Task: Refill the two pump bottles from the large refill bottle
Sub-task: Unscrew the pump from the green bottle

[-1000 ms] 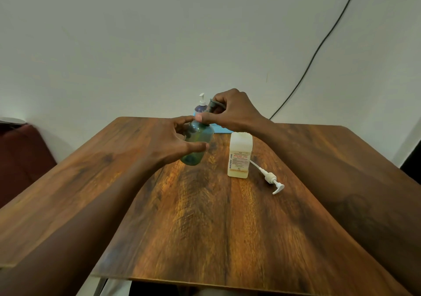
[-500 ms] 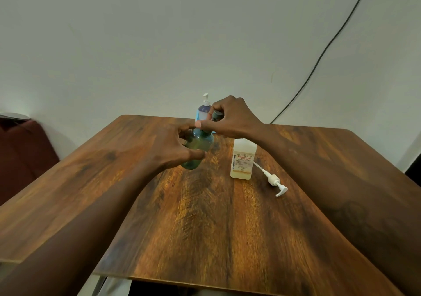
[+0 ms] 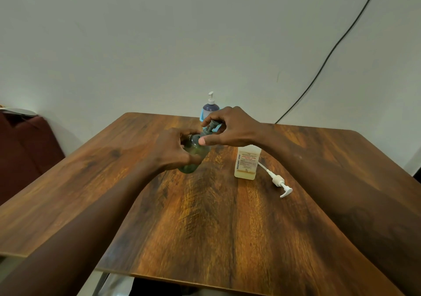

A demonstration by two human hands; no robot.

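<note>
Table point(image 3: 205, 227) of brown wood, pale wall point(image 3: 159, 45) behind

Both forearms come in from the bottom corners and meet out front. Left hand point(image 3: 172, 151) is wrapped round the green bottle point(image 3: 195, 151), thumb across its front. Right hand point(image 3: 234, 128) sits just above, fingers curled and pinching the pump top point(image 3: 211, 125), thumb sticking out to the left.

Green pump bottle point(image 3: 197, 151) mid-table, cream bottle point(image 3: 247, 164) upright — white pump point(image 3: 278, 180) beside, blue bottle point(image 3: 210, 108) behind
</note>
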